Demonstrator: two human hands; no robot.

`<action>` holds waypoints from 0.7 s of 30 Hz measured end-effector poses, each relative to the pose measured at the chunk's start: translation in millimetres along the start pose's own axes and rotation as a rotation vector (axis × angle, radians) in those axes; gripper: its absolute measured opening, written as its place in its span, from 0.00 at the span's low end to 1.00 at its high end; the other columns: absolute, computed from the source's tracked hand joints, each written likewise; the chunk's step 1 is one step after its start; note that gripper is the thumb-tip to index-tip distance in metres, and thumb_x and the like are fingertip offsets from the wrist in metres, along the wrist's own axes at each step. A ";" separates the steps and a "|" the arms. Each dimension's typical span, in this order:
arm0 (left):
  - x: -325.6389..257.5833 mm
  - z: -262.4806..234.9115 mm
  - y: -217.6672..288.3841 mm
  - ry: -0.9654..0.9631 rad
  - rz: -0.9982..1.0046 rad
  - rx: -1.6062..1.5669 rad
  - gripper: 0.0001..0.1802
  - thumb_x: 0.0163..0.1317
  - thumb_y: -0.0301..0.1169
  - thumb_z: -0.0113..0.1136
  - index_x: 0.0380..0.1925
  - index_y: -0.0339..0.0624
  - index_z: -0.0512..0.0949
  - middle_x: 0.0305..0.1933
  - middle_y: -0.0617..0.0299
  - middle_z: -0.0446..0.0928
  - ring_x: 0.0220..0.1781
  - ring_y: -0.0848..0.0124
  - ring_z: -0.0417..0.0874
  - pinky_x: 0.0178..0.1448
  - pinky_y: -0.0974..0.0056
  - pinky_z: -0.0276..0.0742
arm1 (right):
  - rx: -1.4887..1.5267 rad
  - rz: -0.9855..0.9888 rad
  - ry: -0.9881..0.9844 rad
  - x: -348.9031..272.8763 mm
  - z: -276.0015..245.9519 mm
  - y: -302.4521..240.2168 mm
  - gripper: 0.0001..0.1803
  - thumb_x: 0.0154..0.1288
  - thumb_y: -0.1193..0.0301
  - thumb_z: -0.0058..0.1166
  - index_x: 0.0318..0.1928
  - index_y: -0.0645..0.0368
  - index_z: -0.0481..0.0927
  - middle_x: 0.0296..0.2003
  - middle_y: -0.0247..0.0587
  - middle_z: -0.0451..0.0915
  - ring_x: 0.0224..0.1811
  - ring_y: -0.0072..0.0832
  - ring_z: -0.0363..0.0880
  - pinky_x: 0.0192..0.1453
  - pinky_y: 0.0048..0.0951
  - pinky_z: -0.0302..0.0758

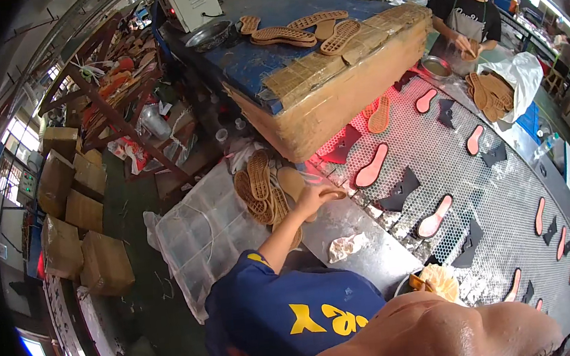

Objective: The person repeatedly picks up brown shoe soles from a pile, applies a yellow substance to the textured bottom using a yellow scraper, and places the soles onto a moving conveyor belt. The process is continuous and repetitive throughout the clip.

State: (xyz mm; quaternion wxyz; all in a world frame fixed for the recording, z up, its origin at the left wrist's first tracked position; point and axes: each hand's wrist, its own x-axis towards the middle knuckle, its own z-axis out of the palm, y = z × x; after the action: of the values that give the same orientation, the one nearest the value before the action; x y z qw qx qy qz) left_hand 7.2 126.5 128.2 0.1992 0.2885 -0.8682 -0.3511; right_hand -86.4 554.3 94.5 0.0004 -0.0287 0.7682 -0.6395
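My left hand is closed around a brown shoe sole, held edge-on above a metal ledge beside the conveyor. Just left of it, a pile of brown lattice-patterned shoe soles lies on a sheet of clear plastic. Close to the camera at the lower edge, bare skin that looks like the back of my right hand fills the view; its fingers are hidden. Beyond it stands a bowl with a brush handle and a crumpled yellowish piece. A crumpled white tissue rests on the ledge.
A mesh conveyor carries pink-topped sole pieces and dark cut pieces. A tape-edged housing, with more soles on top, covers its far end. Across the belt, a co-worker handles a sole. Cardboard boxes stand left.
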 end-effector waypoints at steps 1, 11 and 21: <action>12.7 7.3 -0.5 -0.040 -0.008 -0.106 0.13 0.62 0.42 0.58 0.36 0.46 0.81 0.31 0.51 0.81 0.35 0.54 0.83 0.38 0.52 0.76 | -0.002 -0.011 0.026 1.8 -2.4 0.8 0.11 0.68 0.75 0.52 0.48 0.65 0.77 0.37 0.42 0.80 0.34 0.26 0.79 0.37 0.23 0.77; -8.0 78.1 -91.2 0.352 -0.284 0.154 0.18 0.65 0.45 0.52 0.30 0.39 0.76 0.30 0.43 0.78 0.34 0.45 0.79 0.39 0.47 0.72 | 0.014 0.001 -0.057 4.0 -8.3 5.7 0.11 0.68 0.75 0.53 0.48 0.66 0.77 0.37 0.43 0.81 0.34 0.25 0.79 0.36 0.22 0.77; -91.3 121.5 -161.2 0.474 -0.447 0.124 0.16 0.67 0.38 0.53 0.47 0.37 0.72 0.42 0.45 0.80 0.45 0.49 0.81 0.48 0.53 0.75 | -0.118 -0.030 -0.141 2.2 -10.7 9.6 0.11 0.68 0.76 0.50 0.50 0.65 0.77 0.41 0.44 0.80 0.37 0.28 0.79 0.38 0.25 0.77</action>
State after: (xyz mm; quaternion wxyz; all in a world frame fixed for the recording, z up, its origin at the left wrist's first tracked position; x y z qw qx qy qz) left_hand 67.6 150.5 -83.5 0.2958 0.5571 -0.7326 -0.2559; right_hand -89.5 566.5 87.1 0.0432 -0.0849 0.8021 -0.5895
